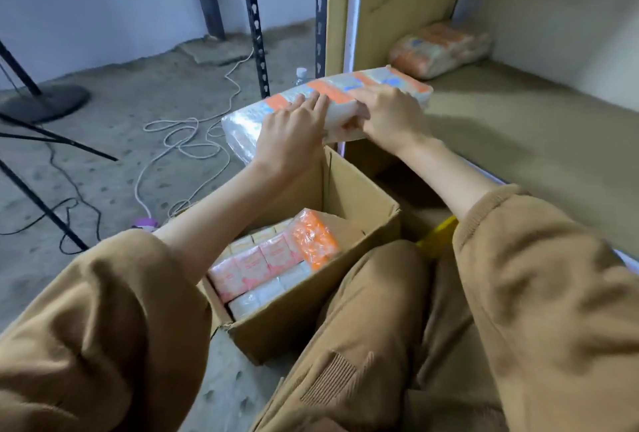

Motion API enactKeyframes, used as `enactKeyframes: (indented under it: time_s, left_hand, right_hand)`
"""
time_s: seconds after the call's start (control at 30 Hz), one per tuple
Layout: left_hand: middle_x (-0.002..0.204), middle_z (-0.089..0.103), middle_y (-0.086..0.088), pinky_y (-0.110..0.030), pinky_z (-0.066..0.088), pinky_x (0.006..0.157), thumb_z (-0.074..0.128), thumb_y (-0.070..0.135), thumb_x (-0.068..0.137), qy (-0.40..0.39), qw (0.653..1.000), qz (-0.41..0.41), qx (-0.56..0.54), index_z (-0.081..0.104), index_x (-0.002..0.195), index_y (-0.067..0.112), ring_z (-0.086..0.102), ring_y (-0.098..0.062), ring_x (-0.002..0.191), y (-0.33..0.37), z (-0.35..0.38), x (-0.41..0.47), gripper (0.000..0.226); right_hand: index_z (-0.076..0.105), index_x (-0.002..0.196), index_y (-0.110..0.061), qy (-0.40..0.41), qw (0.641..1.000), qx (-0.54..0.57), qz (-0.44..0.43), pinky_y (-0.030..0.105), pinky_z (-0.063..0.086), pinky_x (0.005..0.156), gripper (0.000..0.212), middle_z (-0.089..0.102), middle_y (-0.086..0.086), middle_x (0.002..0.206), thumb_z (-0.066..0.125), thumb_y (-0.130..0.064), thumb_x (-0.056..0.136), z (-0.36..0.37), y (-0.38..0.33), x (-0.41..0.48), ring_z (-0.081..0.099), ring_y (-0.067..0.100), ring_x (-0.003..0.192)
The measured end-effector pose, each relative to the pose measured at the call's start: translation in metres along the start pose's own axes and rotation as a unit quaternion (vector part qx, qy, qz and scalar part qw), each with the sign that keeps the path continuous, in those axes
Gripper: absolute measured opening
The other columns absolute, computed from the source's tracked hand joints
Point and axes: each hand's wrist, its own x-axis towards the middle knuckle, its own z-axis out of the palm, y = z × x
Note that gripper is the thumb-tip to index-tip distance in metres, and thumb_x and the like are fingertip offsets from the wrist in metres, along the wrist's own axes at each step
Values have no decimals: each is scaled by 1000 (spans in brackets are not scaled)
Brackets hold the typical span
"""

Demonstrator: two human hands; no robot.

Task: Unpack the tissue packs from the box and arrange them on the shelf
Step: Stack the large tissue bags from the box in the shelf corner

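We hold one long plastic-wrapped orange-and-white tissue pack (321, 103) level, its long axis running left-near to right-far, far end over the tan shelf board (518, 127). Our left hand (290, 134) and right hand (387, 113) both grip it, fingers spread on top. A second pack (439, 49) lies in the shelf's back corner, blurred. The brown cardboard box (363, 203) holds more packs, partly hidden behind our arm, so we cannot count them.

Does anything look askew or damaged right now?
Nothing damaged. One orange pack in the box stands tilted above the flat rows. The pack on the shelf lies angled in the back corner, not squared.
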Motion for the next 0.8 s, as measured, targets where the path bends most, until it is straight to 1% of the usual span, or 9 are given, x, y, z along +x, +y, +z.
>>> enactKeyframes:
  time_s: [0.1,0.27,0.3,0.4,0.53,0.6,0.67,0.73,0.8]
  left_hand:
    - [95,76,-5,-26,51,44,85,14,55,11,999,36,-11,69,98,7,75,-23,86,27,-14,18,47]
    - [129,61,-7,-37,53,71,62,14,84,16,995,93,-21,53,125,7,58,-23,121,85,-4,48,42]
    - [125,63,-6,-35,53,69,65,15,81,1,993,115,-10,55,122,8,60,-22,118,96,-1,53,42]
    - [86,77,4,-19,50,43,88,25,42,-39,988,149,-34,73,88,14,75,-12,80,126,-3,64,50]
    - [108,73,-5,-24,57,67,84,19,58,-60,980,186,-41,67,108,8,70,-18,102,162,14,81,54]
    - [80,77,0,-17,54,49,92,23,30,-54,978,200,-34,75,84,10,76,-13,77,173,21,85,58]
    - [71,76,4,-15,52,44,92,29,21,-44,975,206,-66,76,75,12,75,-10,68,181,42,94,59]
    - [79,78,3,-16,55,51,93,35,25,-29,974,213,-66,76,81,12,76,-11,75,185,44,96,63]
    - [111,72,-5,-21,56,79,88,34,52,-27,977,191,-87,68,109,8,69,-16,105,186,47,103,67]
  right_hand:
    - [58,122,-9,30,999,-22,27,39,42,93,36,55,13,135,50,-14,87,-27,27,-10,50,31,123]
    - [57,122,-5,21,994,-56,94,40,41,94,36,57,13,133,50,-15,88,-50,78,-32,50,31,123]
    - [56,124,-6,15,992,-62,109,40,42,94,38,56,12,134,50,-14,88,-52,90,-37,50,31,123]
    - [50,130,-9,-4,987,-80,142,40,42,96,42,52,11,138,50,-11,88,-54,121,-49,48,29,127]
    - [49,130,-8,-25,981,-75,180,39,42,100,41,46,11,143,48,-10,89,-46,156,-63,43,26,132]
    - [47,131,-9,-37,980,-69,183,40,42,102,42,47,12,143,48,-11,89,-40,170,-65,45,27,130]
    - [46,133,-10,-48,979,-60,190,36,38,104,44,46,10,143,49,-12,89,-36,182,-63,44,25,131]
    - [44,134,-12,-64,977,-57,195,31,33,104,46,46,6,144,52,-14,89,-34,192,-59,41,21,133]
    - [44,134,-12,-76,977,-46,193,32,32,105,46,44,5,145,53,-14,89,-30,201,-52,39,20,134]
